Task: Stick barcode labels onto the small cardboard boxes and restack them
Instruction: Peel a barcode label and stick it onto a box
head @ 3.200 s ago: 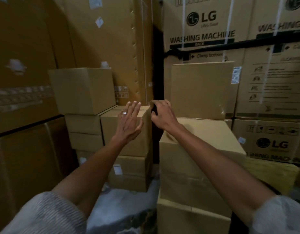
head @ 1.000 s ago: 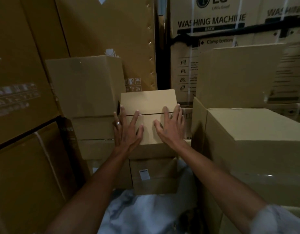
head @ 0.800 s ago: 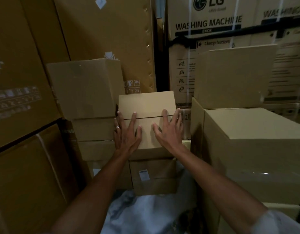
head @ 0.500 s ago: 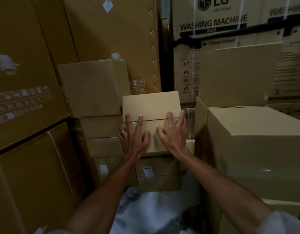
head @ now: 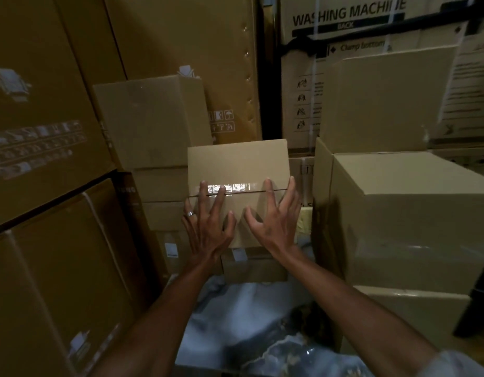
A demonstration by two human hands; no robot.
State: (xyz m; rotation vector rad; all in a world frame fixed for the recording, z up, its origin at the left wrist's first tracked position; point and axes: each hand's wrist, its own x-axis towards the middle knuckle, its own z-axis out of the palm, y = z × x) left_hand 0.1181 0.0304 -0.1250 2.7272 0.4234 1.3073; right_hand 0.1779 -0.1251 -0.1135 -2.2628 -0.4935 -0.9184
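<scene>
Both hands lie flat with fingers spread on the small box [head: 236,170], the left hand [head: 208,224] and the right hand [head: 273,221] side by side on its near top, fingertips on the shiny tape. A moment ago the hands sat a bit farther up, and now they have slid back toward the person, so the box looks settled on the labelled box [head: 251,263] just under the hands. I think this box is stacked and another can come next.

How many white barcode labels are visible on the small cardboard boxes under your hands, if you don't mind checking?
2: one white label on the low box left of the left wrist, one white label on the box below the hands. Others may be hidden.
</scene>
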